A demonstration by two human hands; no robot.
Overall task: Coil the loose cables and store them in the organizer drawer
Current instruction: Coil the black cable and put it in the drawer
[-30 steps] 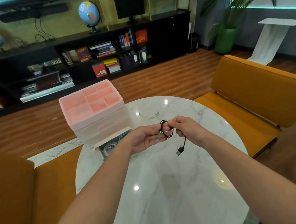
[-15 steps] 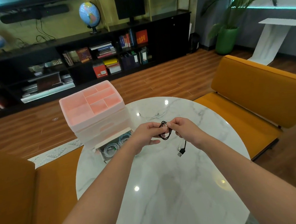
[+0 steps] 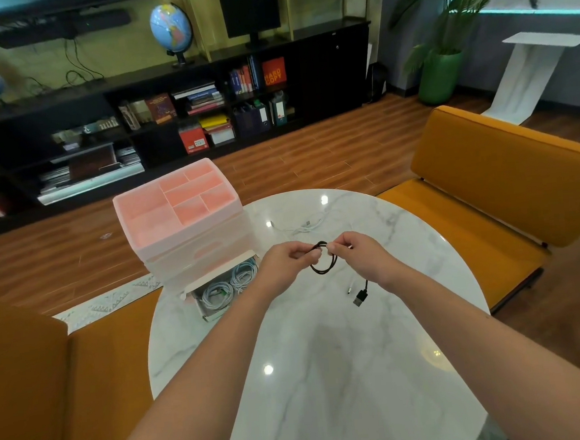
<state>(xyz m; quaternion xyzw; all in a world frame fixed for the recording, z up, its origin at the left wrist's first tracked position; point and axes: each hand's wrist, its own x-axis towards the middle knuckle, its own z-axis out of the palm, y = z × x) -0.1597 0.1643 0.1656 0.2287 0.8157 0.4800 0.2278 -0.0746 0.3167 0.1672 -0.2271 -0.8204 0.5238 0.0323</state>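
Both hands hold a black USB cable [image 3: 324, 267] above the round marble table [image 3: 326, 372]. My left hand [image 3: 284, 261] pinches the left side of its small coil. My right hand [image 3: 359, 252] grips the right side, and the cable's plug end [image 3: 360, 298] dangles below it. The pink and white organizer [image 3: 178, 214] stands at the table's far left edge. Its bottom drawer [image 3: 215, 293] is pulled out and holds coiled white cables [image 3: 229, 284]. A loose white cable [image 3: 301, 225] lies on the table beyond my hands.
Orange sofas [image 3: 492, 185] flank the table on the right and the left [image 3: 35, 375]. A black bookshelf [image 3: 171, 108] with books, globes and a monitor lines the far wall. A potted plant [image 3: 443, 71] and a white stand [image 3: 532, 72] are at the back right.
My left hand has turned from palm-up to pinching the coil from the side. The dangling plug end has stayed below my right hand. More of the open drawer shows.
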